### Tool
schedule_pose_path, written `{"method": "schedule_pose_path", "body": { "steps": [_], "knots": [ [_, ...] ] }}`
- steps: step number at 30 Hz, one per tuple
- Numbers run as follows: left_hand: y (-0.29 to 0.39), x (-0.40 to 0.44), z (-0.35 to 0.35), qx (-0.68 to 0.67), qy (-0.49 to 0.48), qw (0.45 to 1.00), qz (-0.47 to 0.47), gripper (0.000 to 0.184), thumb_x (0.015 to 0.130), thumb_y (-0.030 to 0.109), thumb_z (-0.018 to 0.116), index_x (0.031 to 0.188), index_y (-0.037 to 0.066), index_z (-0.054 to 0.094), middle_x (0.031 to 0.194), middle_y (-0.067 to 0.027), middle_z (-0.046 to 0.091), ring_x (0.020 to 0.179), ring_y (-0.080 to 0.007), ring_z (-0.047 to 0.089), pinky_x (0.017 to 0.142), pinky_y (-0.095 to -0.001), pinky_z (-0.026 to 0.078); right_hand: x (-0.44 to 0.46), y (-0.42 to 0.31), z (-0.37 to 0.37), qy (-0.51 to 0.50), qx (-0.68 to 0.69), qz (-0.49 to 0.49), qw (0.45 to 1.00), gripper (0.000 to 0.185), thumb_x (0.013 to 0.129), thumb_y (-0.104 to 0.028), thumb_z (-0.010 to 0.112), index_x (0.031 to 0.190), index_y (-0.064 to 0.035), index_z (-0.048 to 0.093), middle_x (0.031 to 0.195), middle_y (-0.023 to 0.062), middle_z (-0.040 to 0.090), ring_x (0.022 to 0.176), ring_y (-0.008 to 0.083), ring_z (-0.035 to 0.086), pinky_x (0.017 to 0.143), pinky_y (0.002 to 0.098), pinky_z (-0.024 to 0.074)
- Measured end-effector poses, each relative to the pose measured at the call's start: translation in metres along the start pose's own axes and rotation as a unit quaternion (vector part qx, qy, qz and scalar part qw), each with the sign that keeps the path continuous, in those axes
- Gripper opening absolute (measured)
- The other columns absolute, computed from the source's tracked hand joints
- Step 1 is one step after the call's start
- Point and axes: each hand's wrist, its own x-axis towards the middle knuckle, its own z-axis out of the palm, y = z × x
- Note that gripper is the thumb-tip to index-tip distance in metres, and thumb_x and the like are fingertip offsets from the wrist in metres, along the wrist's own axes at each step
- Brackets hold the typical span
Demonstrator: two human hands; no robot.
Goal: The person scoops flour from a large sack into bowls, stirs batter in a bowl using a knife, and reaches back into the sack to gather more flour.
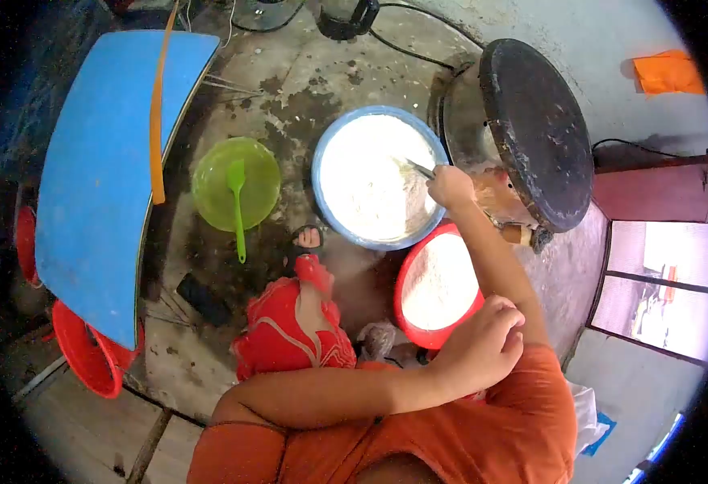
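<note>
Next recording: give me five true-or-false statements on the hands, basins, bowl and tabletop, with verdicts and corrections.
1. The bare right hand holds a thin dark utensil at the round blue-rimmed basin. True.
2. The bright-green spatula lies wholly on the floor. False: it rests in the round lime-green bowl, handle over the rim.
3. The round red basin beside the person's arms holds dark liquid. False: it holds white powder.
4. No tool shows in the bare left hand. True.
5. The flat tabletop is red. False: it is blue.
</note>
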Motion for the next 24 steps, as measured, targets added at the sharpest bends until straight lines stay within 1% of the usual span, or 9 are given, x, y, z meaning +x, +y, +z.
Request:
{"method": "schedule_pose_path", "body": {
  "steps": [4,9,13,16,17,18,20,21,24],
  "knots": [
    [-0.001,0.000,0.003,-0.003,-0.020,1.000,-0.012,0.022,0.080,0.004,0.058,0.100,-0.001,0.052,0.102,-0.0141,0.052,0.081,-0.0241,0.060,0.070,-0.0324,0.050,-0.019,0.016,-0.035,0.022,0.047,-0.035,0.998,0.025,0.076,-0.026,0.059,0.090,-0.0067,0.066,0.087,0.0184,0.065,0.084,0.0352,0.063,0.074,0.0437,0.0508],
    [0.002,0.001,0.001,-0.019,-0.035,0.999,-0.004,0.023,0.080,0.004,0.058,0.102,-0.001,0.052,0.101,-0.0138,0.052,0.080,-0.0231,0.058,0.070,-0.0320,0.049,-0.045,0.041,-0.088,0.050,-0.036,-0.067,0.996,0.021,0.075,-0.025,0.061,0.084,-0.0069,0.067,0.083,0.0165,0.065,0.080,0.0335,0.064,0.071,0.0433,0.0510],
    [0.004,0.004,0.002,-0.017,-0.063,0.997,-0.037,0.022,0.081,0.004,0.058,0.101,-0.002,0.053,0.100,-0.0130,0.051,0.084,-0.0233,0.058,0.071,-0.0315,0.048,-0.028,0.057,-0.072,0.023,-0.120,-0.060,0.991,0.017,0.074,-0.021,0.060,0.080,-0.0067,0.067,0.080,0.0153,0.066,0.077,0.0309,0.065,0.068,0.0419,0.0521],
    [0.001,0.007,0.004,-0.042,-0.069,0.995,-0.064,0.022,0.082,0.005,0.058,0.102,-0.002,0.053,0.101,-0.0132,0.051,0.085,-0.0251,0.057,0.073,-0.0319,0.048,0.000,0.052,-0.027,0.053,-0.100,-0.073,0.991,0.016,0.074,-0.020,0.059,0.077,-0.0065,0.067,0.079,0.0143,0.066,0.075,0.0310,0.065,0.067,0.0421,0.0523],
    [-0.003,0.007,0.007,-0.018,-0.048,0.998,-0.034,0.022,0.082,0.005,0.058,0.102,-0.003,0.053,0.101,-0.0131,0.051,0.084,-0.0248,0.057,0.073,-0.0316,0.048,0.019,0.056,0.010,0.043,-0.122,-0.067,0.989,0.014,0.074,-0.018,0.059,0.075,-0.0065,0.066,0.077,0.0141,0.066,0.074,0.0311,0.065,0.066,0.0422,0.0523],
    [-0.006,0.007,0.009,0.007,-0.026,1.000,-0.004,0.022,0.082,0.005,0.058,0.102,-0.003,0.053,0.101,-0.0129,0.051,0.084,-0.0245,0.057,0.073,-0.0314,0.048,0.017,0.050,0.010,0.043,-0.120,-0.068,0.989,0.014,0.074,-0.018,0.059,0.075,-0.0065,0.066,0.077,0.0141,0.066,0.074,0.0311,0.065,0.066,0.0422,0.0523],
    [-0.003,0.009,0.009,-0.010,-0.032,0.999,-0.037,0.021,0.082,0.004,0.058,0.102,-0.002,0.053,0.101,-0.0129,0.050,0.085,-0.0225,0.057,0.073,-0.0308,0.048,0.009,0.028,0.003,0.045,-0.045,-0.066,0.996,0.016,0.076,-0.021,0.059,0.076,-0.0076,0.067,0.079,0.0142,0.066,0.076,0.0310,0.065,0.067,0.0423,0.0519],
    [-0.005,0.008,0.011,-0.026,-0.039,0.998,-0.049,0.021,0.082,0.004,0.057,0.102,-0.002,0.053,0.101,-0.0130,0.050,0.085,-0.0218,0.057,0.073,-0.0307,0.048,0.008,0.024,0.002,0.031,-0.008,-0.056,0.998,0.021,0.078,-0.028,0.060,0.079,-0.0078,0.068,0.080,0.0142,0.066,0.077,0.0311,0.065,0.068,0.0424,0.0515],
    [-0.003,0.008,0.011,-0.050,-0.061,0.993,-0.082,0.021,0.083,0.004,0.057,0.102,-0.002,0.053,0.101,-0.0132,0.050,0.086,-0.0213,0.057,0.074,-0.0307,0.048,-0.003,0.025,-0.016,0.016,0.000,-0.039,0.999,0.028,0.078,-0.033,0.062,0.083,-0.0066,0.068,0.081,0.0146,0.066,0.078,0.0314,0.064,0.069,0.0424,0.0511]
  ]
}}
